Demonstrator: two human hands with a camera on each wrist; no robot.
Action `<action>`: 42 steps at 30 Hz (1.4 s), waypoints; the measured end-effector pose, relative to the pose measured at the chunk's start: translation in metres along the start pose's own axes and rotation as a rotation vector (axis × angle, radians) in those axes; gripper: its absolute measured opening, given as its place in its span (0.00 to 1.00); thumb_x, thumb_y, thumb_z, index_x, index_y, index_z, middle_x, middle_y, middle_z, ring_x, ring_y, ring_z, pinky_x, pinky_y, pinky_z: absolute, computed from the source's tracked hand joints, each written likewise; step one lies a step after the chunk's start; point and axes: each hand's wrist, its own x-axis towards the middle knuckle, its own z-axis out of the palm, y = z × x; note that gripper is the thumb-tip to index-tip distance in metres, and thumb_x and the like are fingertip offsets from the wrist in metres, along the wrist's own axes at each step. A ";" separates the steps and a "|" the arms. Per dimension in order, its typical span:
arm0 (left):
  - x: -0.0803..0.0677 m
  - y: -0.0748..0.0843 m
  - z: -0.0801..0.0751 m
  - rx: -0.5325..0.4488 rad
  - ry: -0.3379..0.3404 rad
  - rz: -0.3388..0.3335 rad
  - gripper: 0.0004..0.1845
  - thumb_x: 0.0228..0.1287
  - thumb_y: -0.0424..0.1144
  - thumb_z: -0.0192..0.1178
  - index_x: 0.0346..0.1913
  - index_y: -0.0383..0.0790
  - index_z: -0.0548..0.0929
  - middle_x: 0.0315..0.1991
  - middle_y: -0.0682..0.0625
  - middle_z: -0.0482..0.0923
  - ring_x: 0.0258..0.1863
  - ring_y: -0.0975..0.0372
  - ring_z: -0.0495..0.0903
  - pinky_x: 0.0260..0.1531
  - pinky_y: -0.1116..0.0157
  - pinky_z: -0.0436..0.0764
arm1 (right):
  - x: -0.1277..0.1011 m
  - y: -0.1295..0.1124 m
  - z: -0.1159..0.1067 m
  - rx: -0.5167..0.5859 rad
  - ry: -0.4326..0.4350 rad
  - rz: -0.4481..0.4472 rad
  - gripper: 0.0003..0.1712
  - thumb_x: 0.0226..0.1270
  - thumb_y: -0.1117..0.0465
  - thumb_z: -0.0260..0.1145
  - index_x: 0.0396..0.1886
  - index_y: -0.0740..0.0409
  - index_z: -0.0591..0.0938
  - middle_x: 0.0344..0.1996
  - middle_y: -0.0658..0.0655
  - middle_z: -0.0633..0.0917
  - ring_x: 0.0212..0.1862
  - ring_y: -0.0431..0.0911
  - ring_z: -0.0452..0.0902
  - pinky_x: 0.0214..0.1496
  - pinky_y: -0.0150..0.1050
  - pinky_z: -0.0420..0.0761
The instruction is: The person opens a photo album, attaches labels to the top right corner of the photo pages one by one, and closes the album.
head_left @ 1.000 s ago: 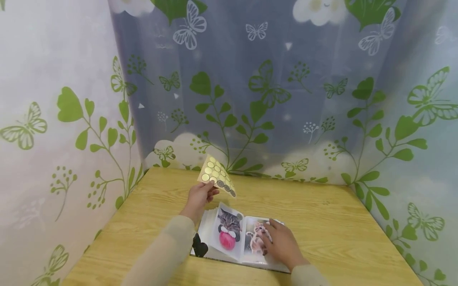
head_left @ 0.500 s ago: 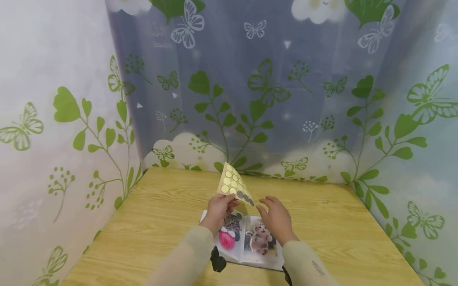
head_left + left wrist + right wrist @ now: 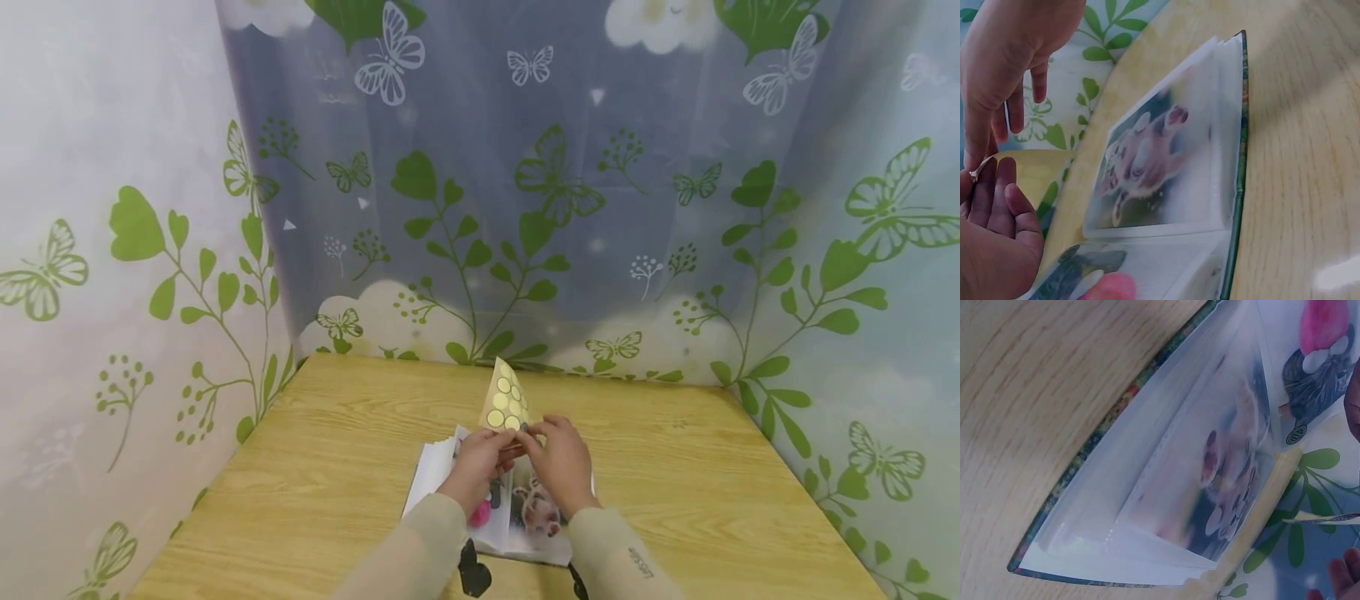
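Note:
My left hand (image 3: 472, 471) pinches the lower edge of a sheet of round yellow stickers (image 3: 508, 403), held raised above a photo album (image 3: 431, 477). At the sheet's lower right corner, my right hand (image 3: 562, 463) pinches the edge with thumb and forefinger; its other fingers extend loosely in the left wrist view. The album lies open on the table under both hands. Its right page carries a kitten photo (image 3: 1147, 156). A cat photo with a pink ball (image 3: 1324, 325) fills the left page, bearing a round dark sticker (image 3: 1296, 434) at one corner.
The wood-grain table (image 3: 675, 483) extends around the album. Curtains (image 3: 480, 208) printed with leaves and butterflies hang behind the table and along both sides. A black heart-shaped piece (image 3: 474, 570) shows by the left sleeve.
My left hand has carried the sticker sheet rightward over the album. My right hand has lifted off the right page and moved to the sheet's lower corner.

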 end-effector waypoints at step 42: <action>-0.002 -0.003 -0.004 0.097 0.032 -0.010 0.10 0.71 0.39 0.60 0.42 0.34 0.84 0.35 0.48 0.86 0.33 0.63 0.83 0.35 0.67 0.78 | -0.005 0.016 -0.002 0.281 -0.017 0.300 0.13 0.72 0.56 0.61 0.39 0.60 0.87 0.33 0.55 0.86 0.32 0.46 0.77 0.38 0.45 0.79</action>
